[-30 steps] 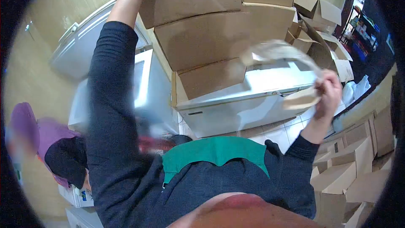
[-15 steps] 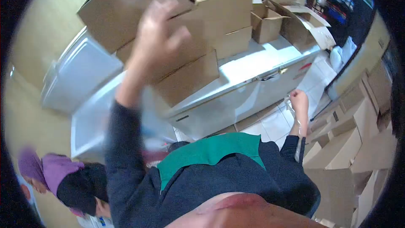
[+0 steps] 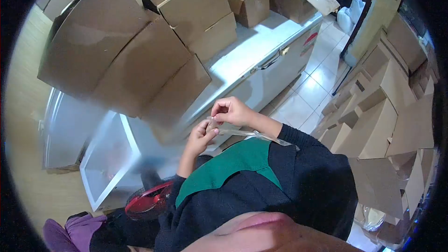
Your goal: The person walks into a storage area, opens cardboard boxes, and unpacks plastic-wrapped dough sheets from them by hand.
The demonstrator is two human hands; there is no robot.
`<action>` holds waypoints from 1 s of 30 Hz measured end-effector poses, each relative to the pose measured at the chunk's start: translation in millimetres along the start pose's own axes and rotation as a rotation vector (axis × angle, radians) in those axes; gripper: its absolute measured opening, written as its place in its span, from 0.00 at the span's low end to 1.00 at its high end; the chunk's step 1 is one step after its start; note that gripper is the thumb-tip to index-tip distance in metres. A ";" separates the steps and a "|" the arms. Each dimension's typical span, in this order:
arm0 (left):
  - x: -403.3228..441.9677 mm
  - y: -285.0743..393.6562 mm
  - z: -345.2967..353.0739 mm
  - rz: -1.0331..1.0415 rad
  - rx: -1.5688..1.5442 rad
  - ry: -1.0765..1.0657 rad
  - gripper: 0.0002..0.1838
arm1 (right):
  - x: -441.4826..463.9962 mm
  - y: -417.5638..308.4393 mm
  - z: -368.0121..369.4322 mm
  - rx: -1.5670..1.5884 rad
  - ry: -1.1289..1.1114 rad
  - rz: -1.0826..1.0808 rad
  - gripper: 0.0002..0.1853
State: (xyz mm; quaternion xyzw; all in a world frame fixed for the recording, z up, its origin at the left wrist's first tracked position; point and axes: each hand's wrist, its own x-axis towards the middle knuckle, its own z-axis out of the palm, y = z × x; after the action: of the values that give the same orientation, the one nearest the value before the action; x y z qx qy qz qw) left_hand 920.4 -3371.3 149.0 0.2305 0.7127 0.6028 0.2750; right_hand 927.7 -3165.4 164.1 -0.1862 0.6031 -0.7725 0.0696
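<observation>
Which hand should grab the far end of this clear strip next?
Probably the left hand: the clear strip ends at your right sleeve, awkward for the right hand, which could hold the near end.

Matt brown cardboard boxes [image 3: 155,60], glossy floor tiles [image 3: 313,91]

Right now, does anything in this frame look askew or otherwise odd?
A clear, tape-like strip trails from the left hand and right hand onto the dark clothing, where it looks stray.
</observation>
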 end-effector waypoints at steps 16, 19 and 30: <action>-49.8 -17.0 15.3 -0.104 -1.174 0.117 0.33 | -7.0 59.3 52.3 -0.739 -0.058 -0.112 0.05; -47.8 -55.1 14.1 -0.227 -0.730 0.183 0.27 | -14.2 65.3 43.3 -0.551 -0.226 0.115 0.06; -77.0 -105.3 -27.4 -0.369 -0.785 0.715 0.09 | -47.1 82.0 2.0 0.436 -0.393 0.772 0.27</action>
State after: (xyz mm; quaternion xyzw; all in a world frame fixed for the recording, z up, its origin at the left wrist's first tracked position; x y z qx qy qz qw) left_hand 959.5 -3459.8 57.3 -0.2361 0.5122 0.8054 0.1825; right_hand 962.2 -3173.2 76.4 -0.0722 0.4277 -0.7490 0.5009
